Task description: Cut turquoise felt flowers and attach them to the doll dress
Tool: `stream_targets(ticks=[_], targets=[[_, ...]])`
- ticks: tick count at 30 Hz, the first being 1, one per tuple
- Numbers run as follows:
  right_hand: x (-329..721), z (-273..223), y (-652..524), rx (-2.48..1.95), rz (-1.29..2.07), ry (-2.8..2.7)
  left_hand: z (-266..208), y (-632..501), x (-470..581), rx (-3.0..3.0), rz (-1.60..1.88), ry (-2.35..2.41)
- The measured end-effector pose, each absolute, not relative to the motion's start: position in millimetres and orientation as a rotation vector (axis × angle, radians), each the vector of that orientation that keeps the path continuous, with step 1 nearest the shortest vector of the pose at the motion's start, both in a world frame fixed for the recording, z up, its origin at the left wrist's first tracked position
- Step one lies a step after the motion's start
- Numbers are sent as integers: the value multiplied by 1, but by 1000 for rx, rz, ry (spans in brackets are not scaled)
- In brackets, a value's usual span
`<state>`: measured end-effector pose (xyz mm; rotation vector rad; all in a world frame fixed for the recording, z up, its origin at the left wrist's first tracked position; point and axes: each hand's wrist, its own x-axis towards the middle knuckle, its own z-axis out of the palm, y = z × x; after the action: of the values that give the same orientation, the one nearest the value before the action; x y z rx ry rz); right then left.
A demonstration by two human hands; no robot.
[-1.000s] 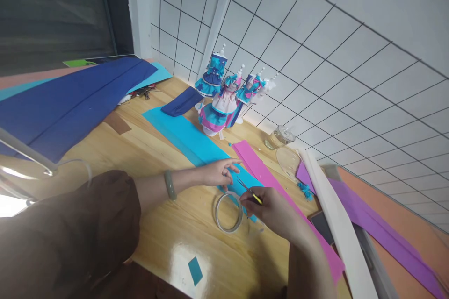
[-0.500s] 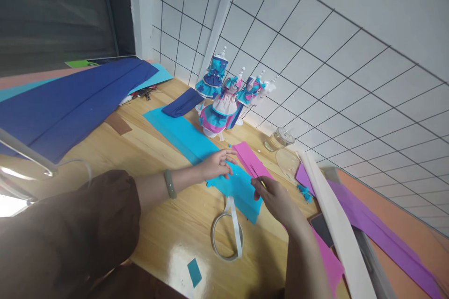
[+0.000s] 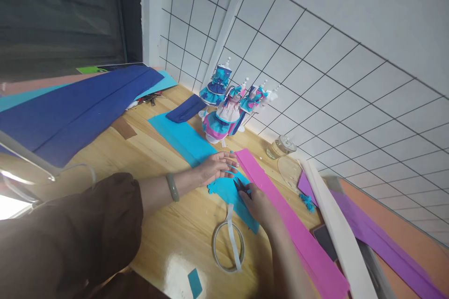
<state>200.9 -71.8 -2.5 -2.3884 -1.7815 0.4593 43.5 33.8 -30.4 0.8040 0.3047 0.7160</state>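
Observation:
My left hand (image 3: 218, 169) hovers over a bright blue paper or cloth strip (image 3: 182, 140), its fingers loosely spread and slightly curled, with nothing plain to see in them. Close to its fingertips, my right hand (image 3: 257, 202) grips small dark thread snips (image 3: 240, 186), whose two blades stand apart and point toward the left hand. Most of the handle is hidden in the palm. Small cut blue pieces (image 3: 212, 188) lie at the strip's near edge. Beside the right hand, a long pink strip (image 3: 291, 219) runs toward the lower right. A roll of white tape (image 3: 214, 247) lies nearer me.
Little dress forms in ruffled outfits (image 3: 229, 110) stand by the tiled wall. A glass jar (image 3: 280, 146) is right of them. Dark blue fabric (image 3: 80, 112) covers the left side; white (image 3: 333, 219) and purple strips (image 3: 379, 238) lie right. A teal scrap (image 3: 195, 283) sits in front.
The right hand has moved left, nearer the left hand, and turned so that the snips' blades show apart. The view has shifted slightly, uncovering more of the pink strip.

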Motion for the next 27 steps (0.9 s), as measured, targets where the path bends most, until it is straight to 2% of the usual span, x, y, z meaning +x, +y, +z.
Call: stream_targets(ticks=[5, 10, 16, 27], targets=[[196, 9, -69, -2166, 269, -1779, -32, 29, 48, 1087, 758, 341], [185, 16, -66, -1901, 385, -1640, -39, 25, 51, 1250, 753, 267], [181, 15, -64, -1884, 512, -1545, -38, 23, 51, 1327, 732, 258], [176, 15, -67, -1847, 394, -1645, -32, 24, 51, 1204, 745, 306]])
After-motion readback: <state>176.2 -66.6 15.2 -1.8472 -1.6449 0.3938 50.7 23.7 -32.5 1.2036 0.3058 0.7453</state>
